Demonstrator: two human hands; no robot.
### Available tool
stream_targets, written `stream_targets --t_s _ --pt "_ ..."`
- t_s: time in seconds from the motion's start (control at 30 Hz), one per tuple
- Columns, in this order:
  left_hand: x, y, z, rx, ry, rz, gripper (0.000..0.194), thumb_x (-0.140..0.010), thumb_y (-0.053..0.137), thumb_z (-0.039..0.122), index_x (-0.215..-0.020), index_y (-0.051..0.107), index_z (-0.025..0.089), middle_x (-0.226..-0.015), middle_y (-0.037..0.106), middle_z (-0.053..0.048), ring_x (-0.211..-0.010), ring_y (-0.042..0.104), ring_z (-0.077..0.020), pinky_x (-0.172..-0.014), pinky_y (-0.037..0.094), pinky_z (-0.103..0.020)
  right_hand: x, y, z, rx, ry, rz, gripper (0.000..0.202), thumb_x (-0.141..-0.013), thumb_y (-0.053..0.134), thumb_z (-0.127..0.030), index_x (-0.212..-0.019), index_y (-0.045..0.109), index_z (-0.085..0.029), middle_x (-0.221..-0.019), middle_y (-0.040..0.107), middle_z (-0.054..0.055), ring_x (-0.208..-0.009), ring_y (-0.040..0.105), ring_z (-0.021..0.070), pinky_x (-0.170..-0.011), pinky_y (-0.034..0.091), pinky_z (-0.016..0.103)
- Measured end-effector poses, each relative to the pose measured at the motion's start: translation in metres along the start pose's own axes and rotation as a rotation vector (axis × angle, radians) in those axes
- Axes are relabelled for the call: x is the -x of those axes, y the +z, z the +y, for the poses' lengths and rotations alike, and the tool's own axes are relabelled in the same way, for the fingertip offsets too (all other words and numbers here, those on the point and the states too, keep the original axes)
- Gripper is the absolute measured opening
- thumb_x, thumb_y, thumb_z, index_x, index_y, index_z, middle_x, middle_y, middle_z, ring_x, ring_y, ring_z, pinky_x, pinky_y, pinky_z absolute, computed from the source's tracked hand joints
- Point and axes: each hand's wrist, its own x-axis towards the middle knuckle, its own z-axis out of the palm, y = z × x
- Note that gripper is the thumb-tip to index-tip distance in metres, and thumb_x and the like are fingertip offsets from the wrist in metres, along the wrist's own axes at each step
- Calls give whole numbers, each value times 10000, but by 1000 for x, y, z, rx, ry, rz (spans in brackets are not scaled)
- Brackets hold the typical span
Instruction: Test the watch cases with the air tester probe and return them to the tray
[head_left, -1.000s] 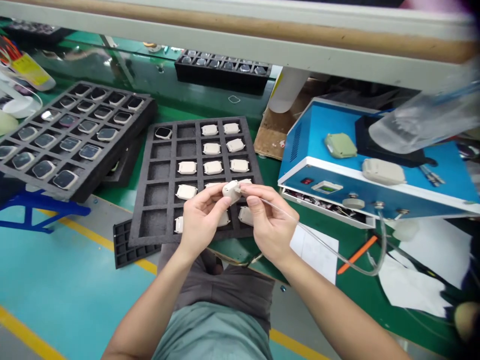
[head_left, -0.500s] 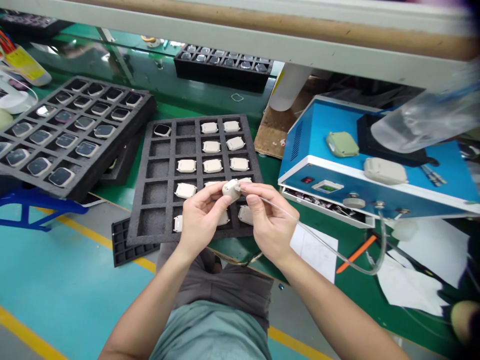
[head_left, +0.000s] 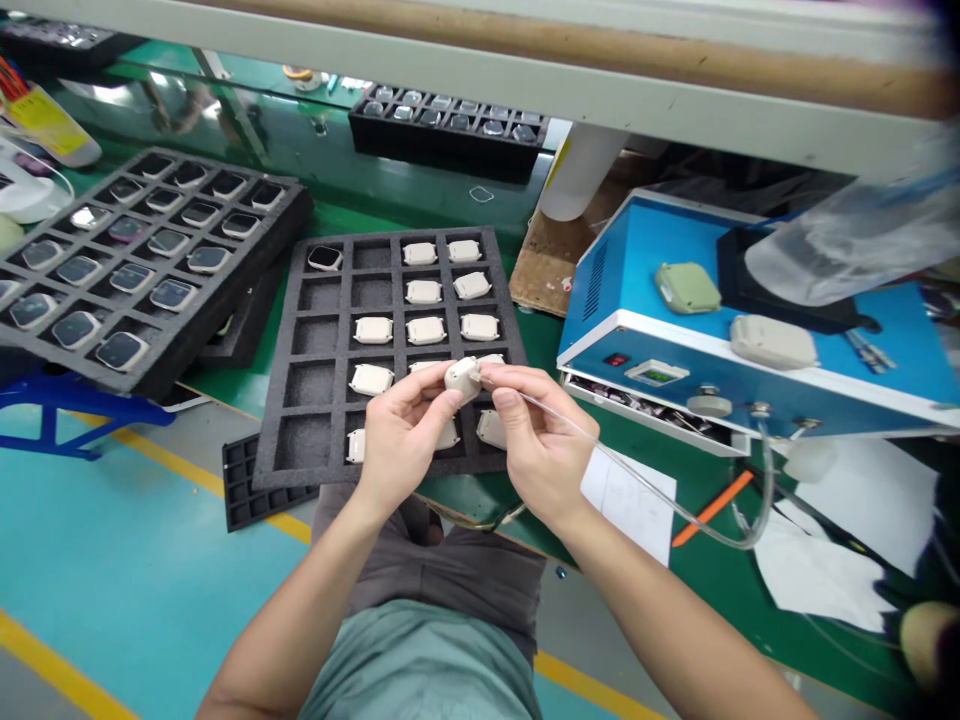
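Above the near part of a dark foam tray (head_left: pixel 304 385), my left hand (head_left: pixel 409 425) pinches a small cream watch case (head_left: pixel 462 379) between thumb and fingers. My right hand (head_left: pixel 546 435) is closed on the end of a clear tube (head_left: pixel 637 478), whose tip meets the right side of the case. The tube loops back to the front of a blue machine (head_left: pixel 652 340). Cream cases, such as one at the middle (head_left: pixel 426 330), lie in several compartments of the tray. One dark-screened watch (head_left: pixel 325 260) sits in its far left compartment.
At the left, a tilted foam tray (head_left: pixel 225 270) holds several watches. A black tray (head_left: pixel 450 150) stands behind. A green case (head_left: pixel 687 288) and a cream case (head_left: pixel 772 341) lie on the machine. Papers (head_left: pixel 821 570) and an orange tool (head_left: pixel 712 508) are at the right.
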Motion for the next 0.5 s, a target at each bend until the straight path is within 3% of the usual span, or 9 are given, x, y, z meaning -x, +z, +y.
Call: stream_targets --t_s 0.5 --pt "0 1 1 4 0 -7 245 -876 833 272 -1116 824 225 -1138 819 -64 -1055 781 -252 -980 644 -376 -1 0 0 -23 -8 -10 127 -1019 668 -257 -1059 787 -278 -1074 807 60 -1063 764 247 -931 651 424"
